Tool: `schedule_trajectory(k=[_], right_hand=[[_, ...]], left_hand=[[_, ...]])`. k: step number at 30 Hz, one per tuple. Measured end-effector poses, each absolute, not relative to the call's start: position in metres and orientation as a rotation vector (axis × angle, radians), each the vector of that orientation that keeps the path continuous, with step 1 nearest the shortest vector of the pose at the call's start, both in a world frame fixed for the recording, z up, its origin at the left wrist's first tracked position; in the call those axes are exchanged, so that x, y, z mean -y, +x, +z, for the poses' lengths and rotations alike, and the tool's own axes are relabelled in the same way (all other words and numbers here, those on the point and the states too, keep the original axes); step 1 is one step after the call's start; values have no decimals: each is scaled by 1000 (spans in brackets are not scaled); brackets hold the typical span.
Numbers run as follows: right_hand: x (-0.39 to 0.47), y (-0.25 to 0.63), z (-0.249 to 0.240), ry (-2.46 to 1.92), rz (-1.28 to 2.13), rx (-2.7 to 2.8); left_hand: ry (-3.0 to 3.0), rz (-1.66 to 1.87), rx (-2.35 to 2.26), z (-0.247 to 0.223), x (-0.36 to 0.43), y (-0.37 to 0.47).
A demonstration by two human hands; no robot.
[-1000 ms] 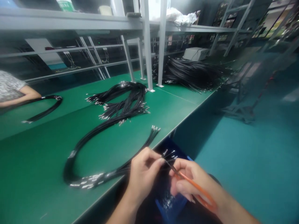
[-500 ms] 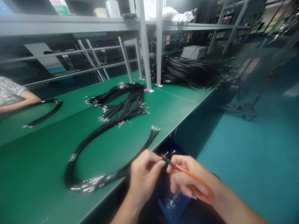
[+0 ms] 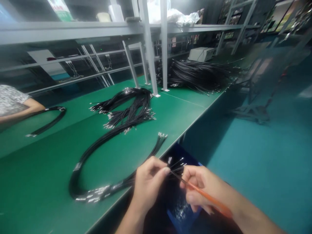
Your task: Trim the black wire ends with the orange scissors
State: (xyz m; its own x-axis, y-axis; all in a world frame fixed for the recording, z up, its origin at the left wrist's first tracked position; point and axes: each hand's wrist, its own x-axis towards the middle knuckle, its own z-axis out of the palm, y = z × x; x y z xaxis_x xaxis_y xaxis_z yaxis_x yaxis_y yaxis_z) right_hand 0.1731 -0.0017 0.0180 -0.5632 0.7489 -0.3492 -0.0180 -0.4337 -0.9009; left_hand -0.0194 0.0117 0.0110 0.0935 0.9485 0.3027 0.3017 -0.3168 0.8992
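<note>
Broadly, a teal floor (image 3: 255,169) spreads along the right, and a long green counter (image 3: 48,195) runs from the near left toward the far right. Above it, a grey shelf (image 3: 73,32) crosses the far side, held up by pale posts (image 3: 164,48). A big heap of black cables (image 3: 200,76) lies at the far end of the counter, just in front of a white box (image 3: 201,54). Nearer, some shorter black bundles (image 3: 140,100) overlap beside the foot of a post. From them a long bundle (image 3: 75,180) curves round on the near left and reaches the counter's edge at the left hand (image 3: 151,182). At the far left, another person's arm (image 3: 35,105) rests by a looped bundle (image 3: 55,122). Below the near edge sits a blue bin (image 3: 175,222) with small shiny bits (image 3: 180,209) in it. The left hand's grip is a tight pinch of thumb and forefinger on the long bundle's end; which strand is too small to tell. The right hand's (image 3: 203,185) grip is curled around orange-handled scissors (image 3: 207,196), their dark blades pointing left to the pinch. Silver-tipped strand ends (image 3: 180,160) poke out between the hands.
</note>
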Motion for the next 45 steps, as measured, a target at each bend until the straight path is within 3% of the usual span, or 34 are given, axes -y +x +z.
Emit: schedule_trajectory(k=[3, 8, 10, 14, 18, 27, 35, 45], right_hand=[[2, 176, 19, -1031, 1968, 1154], [1, 180, 14, -1202, 1476, 1037], [0, 178, 11, -1297, 1281, 1156], [-8, 160, 4, -1433, 1003, 1550], [-21, 135, -12, -1530, 703, 1880], [-16, 144, -36, -1614, 911, 1656], [-13, 158, -28, -1305, 1174, 1136], [0, 139, 0, -1019, 1430, 749]], left_hand=[[1835, 1163, -1333, -1, -7, -5], [2376, 796, -1315, -22, 4, 14], [2339, 801, -1433, -19, -2, 5], [2205, 610, -2107, -11, -29, -27], [2116, 476, -2222, -13, -50, -45], [1907, 467, -2199, -6, -63, -62], [1802, 735, -2344, 6, -56, -52], [1908, 1110, -1442, 22, -18, -11]])
